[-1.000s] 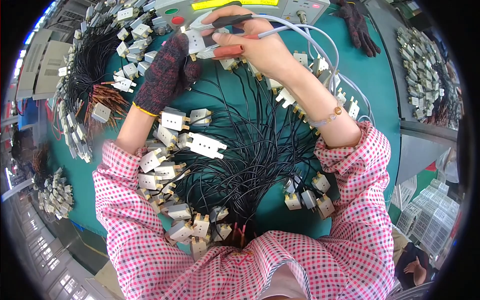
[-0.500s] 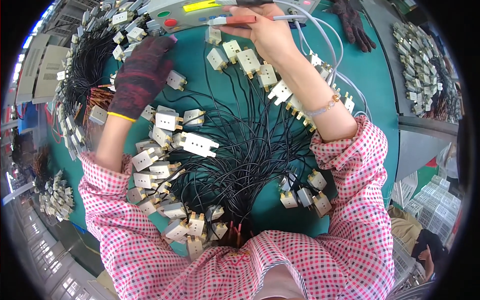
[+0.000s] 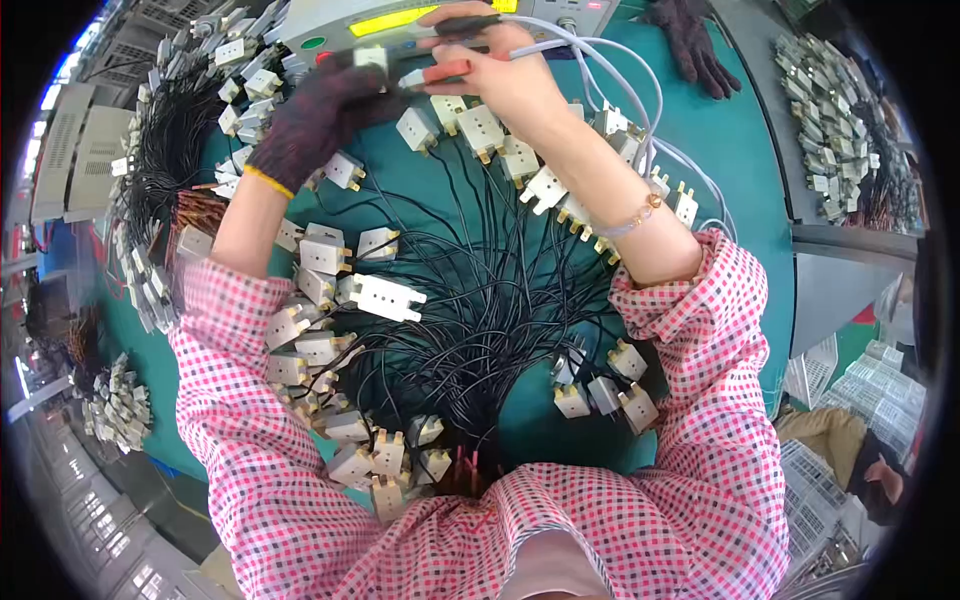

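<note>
My left hand (image 3: 318,112), in a dark knitted glove with a yellow cuff, grips a small white plug block (image 3: 371,59) in front of the tester. Held in my bare right hand (image 3: 512,78) are a red test clip (image 3: 446,72) and a black test clip (image 3: 470,26), both wired to grey leads. The red clip's tip comes close to the block; whether they touch I cannot tell. Below my hands, black cords (image 3: 470,340) run in a bundle to many white plug blocks with brass prongs, such as a wide one (image 3: 384,297) at the middle left.
A grey tester (image 3: 300,22) with a yellow display and buttons stands at the far edge of the green table (image 3: 545,425). A spare dark glove (image 3: 692,45) lies at the far right. More corded plugs (image 3: 160,160) are heaped on the left, others (image 3: 835,130) on a side surface.
My left hand has moved right, and a white plug block now shows in its fingers. My right hand has shifted slightly left with the clips, toward the block.
</note>
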Action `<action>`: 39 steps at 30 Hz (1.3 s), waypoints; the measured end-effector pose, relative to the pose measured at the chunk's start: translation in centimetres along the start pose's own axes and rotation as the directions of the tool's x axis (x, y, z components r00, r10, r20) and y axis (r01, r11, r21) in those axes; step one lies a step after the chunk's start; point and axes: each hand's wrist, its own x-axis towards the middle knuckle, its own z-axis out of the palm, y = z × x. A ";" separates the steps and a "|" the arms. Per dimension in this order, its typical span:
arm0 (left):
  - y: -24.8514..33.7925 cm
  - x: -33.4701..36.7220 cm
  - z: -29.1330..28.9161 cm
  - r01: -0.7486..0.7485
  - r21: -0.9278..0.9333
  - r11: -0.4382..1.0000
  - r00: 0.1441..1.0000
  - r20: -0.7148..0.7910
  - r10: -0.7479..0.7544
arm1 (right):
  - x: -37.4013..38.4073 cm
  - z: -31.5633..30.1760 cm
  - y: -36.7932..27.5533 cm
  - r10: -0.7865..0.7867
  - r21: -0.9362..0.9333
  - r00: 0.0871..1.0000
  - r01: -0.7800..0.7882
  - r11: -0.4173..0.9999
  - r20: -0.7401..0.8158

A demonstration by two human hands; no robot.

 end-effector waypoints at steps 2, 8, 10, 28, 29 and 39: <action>-2.1 -0.5 -1.5 -0.106 -0.580 0.808 0.993 -0.022 0.115 | -0.1 0.5 -0.1 -0.034 -0.092 0.999 0.037 0.995 0.037; -2.1 -1.1 -0.7 -0.201 -0.641 0.740 0.976 -0.065 0.209 | -0.5 1.1 -0.9 -0.073 -0.115 0.992 0.085 0.990 0.100; -2.2 -1.0 -0.8 -0.204 -0.637 0.743 0.973 -0.052 0.223 | -0.3 1.1 -0.9 -0.083 -0.084 0.991 0.092 0.992 0.108; -1.8 -0.5 -0.4 -0.206 -0.629 0.750 0.975 -0.066 0.213 | 0.3 1.3 -0.2 -0.075 -0.006 0.991 0.076 0.997 0.107; -1.8 -0.4 -0.3 -0.198 -0.662 0.723 0.978 -0.080 0.194 | 0.2 1.3 -0.2 -0.050 -0.010 0.993 0.052 0.999 0.110; -0.3 -0.1 1.3 -0.123 -0.364 0.923 0.964 -0.266 0.024 | 0.1 1.4 -0.1 -0.031 -0.059 0.993 0.038 0.998 0.117</action>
